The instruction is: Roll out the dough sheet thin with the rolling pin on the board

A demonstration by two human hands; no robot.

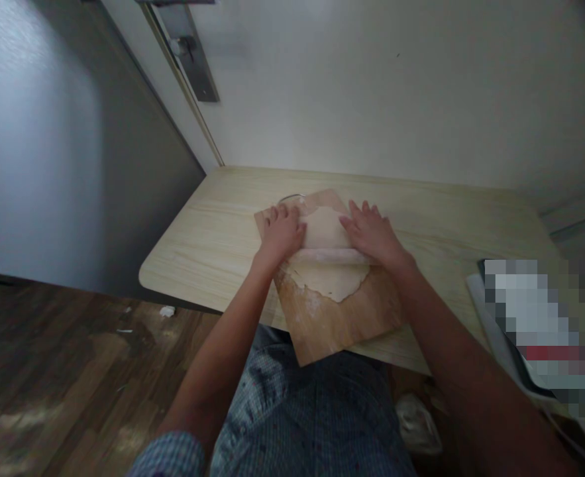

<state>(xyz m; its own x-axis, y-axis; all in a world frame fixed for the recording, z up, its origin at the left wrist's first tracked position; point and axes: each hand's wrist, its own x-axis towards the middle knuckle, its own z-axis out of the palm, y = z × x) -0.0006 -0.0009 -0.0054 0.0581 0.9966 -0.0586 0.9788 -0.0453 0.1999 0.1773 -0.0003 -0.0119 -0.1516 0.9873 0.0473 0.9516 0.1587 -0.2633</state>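
Note:
A flat, rolled-out sheet of dough [328, 227] with ragged edges lies on a floured wooden board [332, 324]. Across the dough runs a pale rolling pin [332, 256]. My left hand [283, 232] lies over the pin's left end, its fingers stretched forward over the board. Over the right end, my right hand [372, 232] lies with fingers spread and pointing away from me. Both hands press palm-down rather than wrapping round the pin, whose ends they hide.
The board sits askew on a light wood table [187, 245], one corner jutting past the front edge. A wall or door panel [362, 93] stands behind. At the right lies a partly pixelated object [540, 324]. White scraps [167, 311] lie on the floor.

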